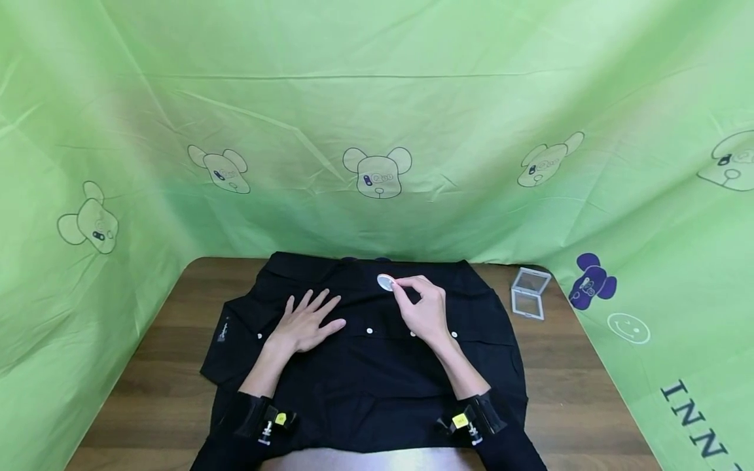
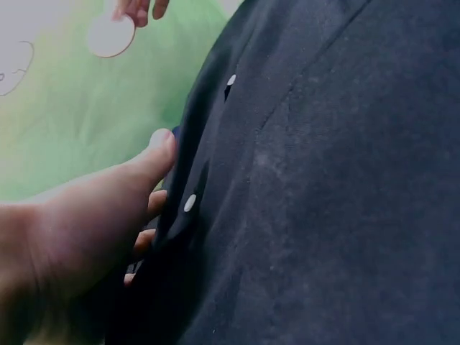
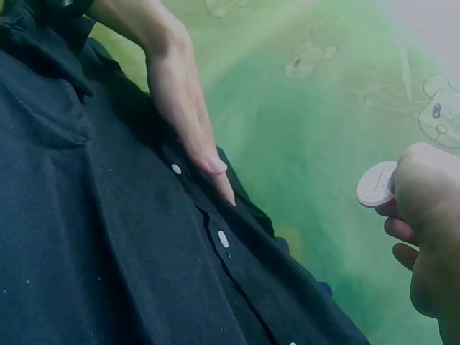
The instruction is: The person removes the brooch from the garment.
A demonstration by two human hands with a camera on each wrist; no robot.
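At the surface's [image 1: 580,366] near edge, a pale, glossy strip [image 1: 371,460] is too cut off to identify, and both dark sleeves [image 1: 508,439] run out of view. The black button-up shirt [image 1: 353,383] covers the middle of the surface from there to the far edge, spread broad, probably so that its front is easy to reach; where its collar lies is hard to make out. White buttons [image 1: 370,331] cross it in a row, one partly masked by the right wrist. The left grip [image 1: 303,327] rests on the cloth, fingers splayed and holding nothing, likely to keep the fabric steady; the left wrist view loses most of those fingers behind a fold. The right grip [image 1: 425,313] pinches a round, pale disc [image 1: 385,282] by its rim between thumb and forefinger, raised over the shirt's far part, perhaps to leave the face uncovered; its markings are unreadable. Near the far right corner stands an unfolded, clear-windowed case [image 1: 528,304], seemingly set aside there. Behind hangs a green curtain [image 1: 306,111] printed with bear heads.
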